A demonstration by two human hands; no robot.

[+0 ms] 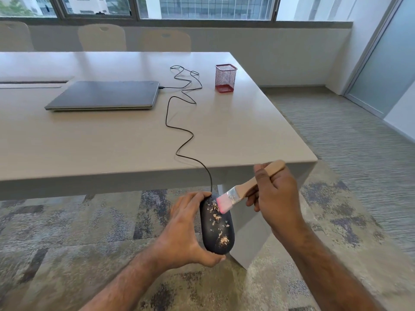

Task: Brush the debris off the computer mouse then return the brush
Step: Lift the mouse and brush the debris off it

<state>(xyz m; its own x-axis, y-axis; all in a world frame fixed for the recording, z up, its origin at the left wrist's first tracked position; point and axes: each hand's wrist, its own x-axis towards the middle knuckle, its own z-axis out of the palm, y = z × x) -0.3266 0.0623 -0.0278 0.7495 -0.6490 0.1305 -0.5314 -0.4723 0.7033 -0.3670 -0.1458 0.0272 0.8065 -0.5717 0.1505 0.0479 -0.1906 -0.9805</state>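
Right grip: the right hand (275, 194) is wrapped round the wooden handle of the brush (244, 189), fingers curled over it, thumb pointing up along the handle.
Brush: pink bristles (222, 204) point down toward 8 o'clock and touch the front end of the mouse; a silver band joins the bristles to the handle, whose end sticks out past the hand toward 1 o'clock.
Left grip: the left hand (187, 227) clasps the mouse (216, 227) from its 9 o'clock side, fingertips over the front end, thumb tucked under the back end.
Mouse: dark and oval, held in the air below the tabletop edge, over the carpet, its long axis running roughly 12 to 6 o'clock.
Debris: pale shavings (219, 223) scattered over the top of the mouse, with a thicker clump near the back end at 5 o'clock.
Cable: a thin black cable (179, 140) runs from the front of the mouse up over the tabletop edge and winds across to the laptop's side.
Laptop: a grey laptop (103, 95), closed, lies flat at 10 o'clock from the hands.
Pen holder: a red mesh pen holder (225, 77) stands upright at 12 o'clock, well apart from the laptop.
Tabletop: the pale tabletop (89, 142) carries the laptop, cable and pen holder.
Floor: patterned grey carpet (67, 243) beneath the hands.
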